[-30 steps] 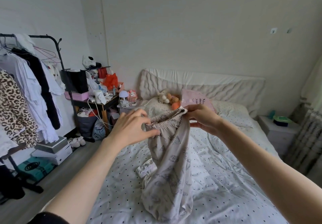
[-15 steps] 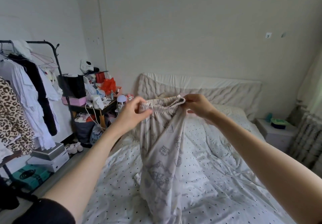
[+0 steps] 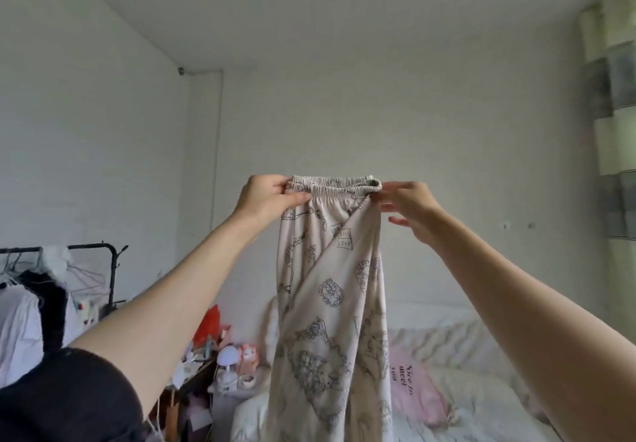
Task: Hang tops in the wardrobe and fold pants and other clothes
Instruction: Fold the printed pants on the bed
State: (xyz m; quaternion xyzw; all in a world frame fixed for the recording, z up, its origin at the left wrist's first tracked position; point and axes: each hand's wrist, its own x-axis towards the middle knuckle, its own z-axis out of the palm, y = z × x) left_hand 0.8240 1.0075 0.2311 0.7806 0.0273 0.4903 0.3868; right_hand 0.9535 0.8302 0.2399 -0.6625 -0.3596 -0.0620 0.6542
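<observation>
White bedroom wall backs soft, light pajama pants, waistband pinched at nine by left hand, three by right hand.

The person is wearing a dark, near-black short sleeve on the left arm; its rounded hem is ending above the elbow, and the fabric is looking soft and matte, with no print or seam detail showing. Both forearms are showing bare down to the wrists. The left hand and the right hand are wearing no rings, watch, bracelet or gloves. No sleeve is showing on the right arm.
</observation>
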